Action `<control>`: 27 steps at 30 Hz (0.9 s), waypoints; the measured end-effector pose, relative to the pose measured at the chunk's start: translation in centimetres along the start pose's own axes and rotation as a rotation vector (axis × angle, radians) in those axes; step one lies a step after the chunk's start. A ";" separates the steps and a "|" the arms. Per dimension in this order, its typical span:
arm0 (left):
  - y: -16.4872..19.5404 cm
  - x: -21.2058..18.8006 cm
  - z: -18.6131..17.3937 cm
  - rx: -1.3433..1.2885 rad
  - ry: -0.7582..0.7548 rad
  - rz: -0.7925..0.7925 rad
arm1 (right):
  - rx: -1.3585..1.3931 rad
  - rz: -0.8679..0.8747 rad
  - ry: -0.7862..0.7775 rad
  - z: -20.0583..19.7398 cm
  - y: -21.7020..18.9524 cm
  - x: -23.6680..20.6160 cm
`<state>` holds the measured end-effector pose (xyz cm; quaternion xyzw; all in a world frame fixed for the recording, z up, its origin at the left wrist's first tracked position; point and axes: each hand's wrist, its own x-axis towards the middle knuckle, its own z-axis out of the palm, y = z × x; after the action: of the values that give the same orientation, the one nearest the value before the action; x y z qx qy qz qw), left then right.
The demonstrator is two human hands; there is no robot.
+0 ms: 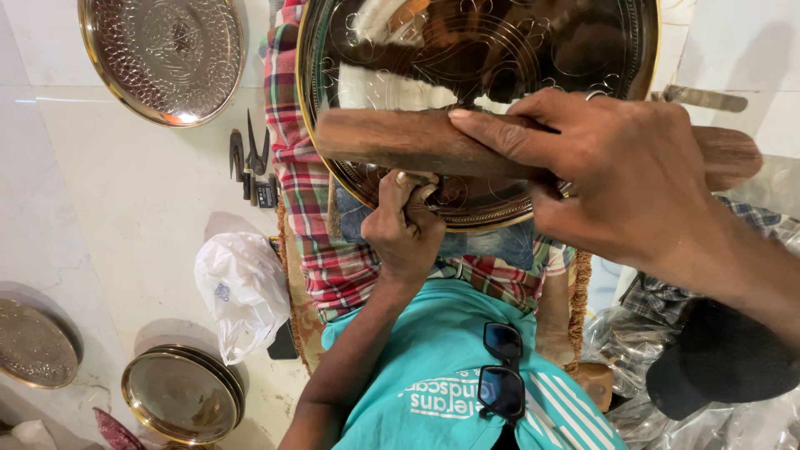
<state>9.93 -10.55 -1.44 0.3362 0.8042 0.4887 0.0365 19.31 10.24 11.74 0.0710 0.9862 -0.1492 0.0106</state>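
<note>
A large round brass tray (467,42) with engraved patterns rests on my lap, over a red checked cloth (304,192). My left hand (402,233) is closed around a small metal punch (422,192), whose tip is set against the tray's near rim. My right hand (617,167) grips a long wooden mallet (392,140) held level across the tray, just above the punch and my left hand. The mallet's far end (729,154) sticks out past my right hand.
An embossed round plate (162,54) lies on the pale floor at top left. Pliers and small tools (252,158) lie beside the cloth. A white plastic bag (242,287), stacked brass plates (182,393) and another plate (33,346) sit at left. A black cap (717,358) lies at right.
</note>
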 end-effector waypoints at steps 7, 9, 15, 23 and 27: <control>-0.7 -0.3 0.5 0.083 -0.021 -0.056 | -0.222 -0.077 -0.067 -0.9 -1.2 0.8; -0.6 -0.2 0.4 -0.051 -0.036 -0.011 | -0.075 -0.025 0.052 -0.9 -1.5 1.1; 0.0 0.7 0.0 -0.110 -0.071 0.004 | 0.009 0.018 0.095 -1.0 -1.8 1.6; -0.6 0.9 -0.2 -0.017 -0.114 -0.081 | -0.210 0.050 -0.175 -0.6 -1.7 0.8; -0.1 1.3 -0.4 -0.266 0.042 -0.109 | 0.091 0.258 -0.095 2.1 -1.9 -0.6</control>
<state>8.68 -10.11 -0.99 0.2738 0.7501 0.5952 0.0903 19.66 7.76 10.31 0.1904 0.9595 -0.1943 0.0733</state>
